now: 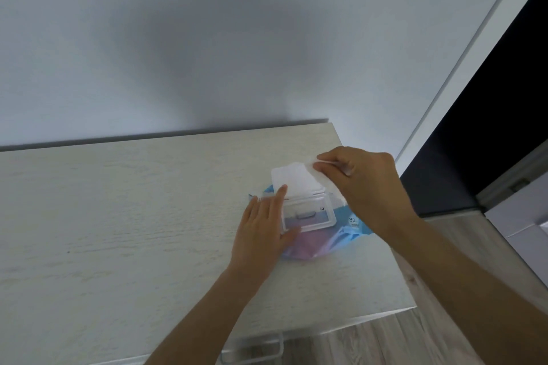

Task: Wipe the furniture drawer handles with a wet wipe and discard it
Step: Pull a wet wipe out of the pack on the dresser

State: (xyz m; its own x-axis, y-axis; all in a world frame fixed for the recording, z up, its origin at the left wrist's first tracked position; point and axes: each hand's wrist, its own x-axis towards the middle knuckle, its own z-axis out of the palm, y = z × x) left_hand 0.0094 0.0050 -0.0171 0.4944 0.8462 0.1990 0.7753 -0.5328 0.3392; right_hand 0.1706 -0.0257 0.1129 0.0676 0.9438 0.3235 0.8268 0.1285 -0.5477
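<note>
Wipe pinched in my right hand; my left hand, spread, should pin the pack beneath while I pull slowly.

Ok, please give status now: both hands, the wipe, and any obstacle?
Left hand flat on wet wipe pack, holding it down. Right hand pinching wet wipe, partly out of open lid. Handle not wiped yet. No obstacle on cabinet top.

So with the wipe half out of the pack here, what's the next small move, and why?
Probably keep pulling up and away with the right hand until the wet wipe comes free. Its lower end is still in the opening of the pack, whose lid is flipped open, and the left hand pins the pack down.
</note>
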